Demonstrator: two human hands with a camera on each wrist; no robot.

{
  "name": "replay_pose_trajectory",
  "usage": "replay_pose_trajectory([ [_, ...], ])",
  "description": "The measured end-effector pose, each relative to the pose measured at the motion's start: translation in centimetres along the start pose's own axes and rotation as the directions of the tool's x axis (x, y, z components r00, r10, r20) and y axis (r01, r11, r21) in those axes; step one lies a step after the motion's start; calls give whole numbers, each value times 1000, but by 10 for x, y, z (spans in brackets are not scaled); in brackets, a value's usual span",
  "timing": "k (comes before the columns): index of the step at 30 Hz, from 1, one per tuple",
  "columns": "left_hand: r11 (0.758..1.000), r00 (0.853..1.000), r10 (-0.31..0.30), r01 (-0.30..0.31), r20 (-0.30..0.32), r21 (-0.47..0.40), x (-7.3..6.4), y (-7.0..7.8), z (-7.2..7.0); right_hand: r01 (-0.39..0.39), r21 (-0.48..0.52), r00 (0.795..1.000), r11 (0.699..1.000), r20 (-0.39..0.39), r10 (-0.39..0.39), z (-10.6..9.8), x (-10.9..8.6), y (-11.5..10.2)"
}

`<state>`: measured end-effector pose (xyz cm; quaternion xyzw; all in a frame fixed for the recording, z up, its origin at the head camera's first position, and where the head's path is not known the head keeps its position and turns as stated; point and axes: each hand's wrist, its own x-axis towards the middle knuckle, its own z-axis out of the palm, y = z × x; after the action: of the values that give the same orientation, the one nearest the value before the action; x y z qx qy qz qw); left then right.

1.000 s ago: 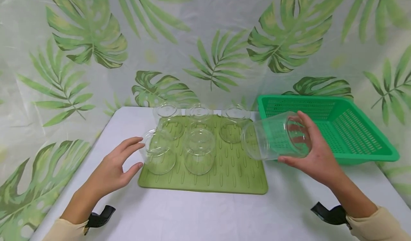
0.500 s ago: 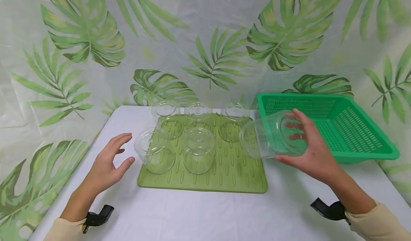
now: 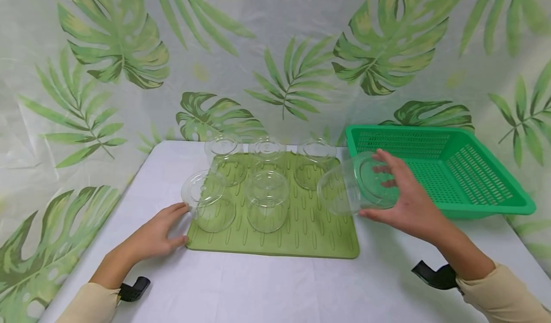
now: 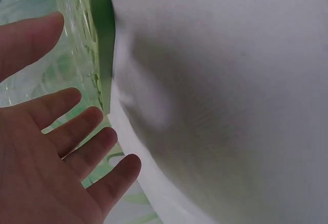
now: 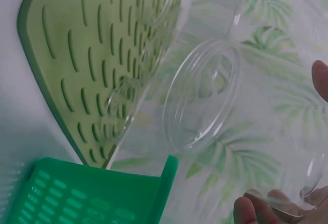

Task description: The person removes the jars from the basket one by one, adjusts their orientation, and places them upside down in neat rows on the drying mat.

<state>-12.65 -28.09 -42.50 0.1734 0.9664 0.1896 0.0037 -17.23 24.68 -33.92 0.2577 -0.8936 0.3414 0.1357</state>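
My right hand [image 3: 406, 201] grips a clear plastic cup [image 3: 337, 191] near one end. The cup lies nearly sideways in the air, its other end pointing left over the right side of a green ridged mat [image 3: 310, 244]. In the right wrist view, fingertips curl at the end of the same cup [image 5: 177, 98]. My left hand [image 3: 157, 234] is down by the mat's left edge, fingertips right at that edge and holding nothing. Its fingers [image 4: 77, 137] are spread in the left wrist view. Several similar clear cups stand on the mat; the front left cup [image 3: 214, 213] is nearest my left hand.
A green perforated basket [image 3: 486, 208] stands at the right, beside the mat. Three cups line the mat's back, including one at the back right [image 3: 314, 170]; another cup [image 3: 267, 208] stands front centre. A leaf-patterned sheet [image 3: 301, 21] hangs behind the white table [image 3: 275, 289].
My left hand has drawn away from the front left cup and lowered to the mat's left edge. The right hand has moved left with its cup, further over the mat.
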Motion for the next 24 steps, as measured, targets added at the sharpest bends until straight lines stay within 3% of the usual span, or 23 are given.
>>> replay_pose_trajectory([
  [10, 998, 999, 19, -22, 43, 58, 2, 0, 6, -45, -11, 997, 999, 62, 46, 5, 5, 0],
  [24, 995, 999, 24, -29, 44, 97, 1, 4, 6, -24, 7, 990, 1000, 140, 22, 18, 17, 3],
])
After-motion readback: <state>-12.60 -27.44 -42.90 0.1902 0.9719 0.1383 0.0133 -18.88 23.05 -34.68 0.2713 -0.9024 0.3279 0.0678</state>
